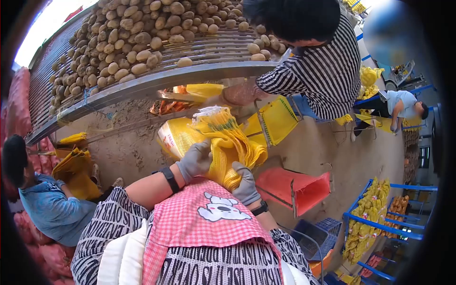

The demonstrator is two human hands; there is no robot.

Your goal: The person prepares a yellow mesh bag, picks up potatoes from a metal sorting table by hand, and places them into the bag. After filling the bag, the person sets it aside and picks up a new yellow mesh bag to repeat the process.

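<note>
In front of my apron, a thick bunch of yellow mesh bags (223, 142) hangs folded between my hands, with white and green edging at its far end. My left hand (195, 159), in a grey glove, has its fingers curled on the near left side of the bunch. On the right, my right hand (246, 184), gloved the same way, grips the folded lower edge. A printed yellow bag (172, 137) lies spread just beyond my left hand. The fingertips of both hands are partly hidden in the mesh.
Beyond the bags, potatoes (118, 47) cover a slatted conveyor (218, 54) with a metal rail (156, 78). A striped-shirted person (318, 66) works ahead; another person (61, 204) sits left. A red bag on a frame (294, 190) stands right, near blue crates (323, 232) and a bag-filled rack (349, 223).
</note>
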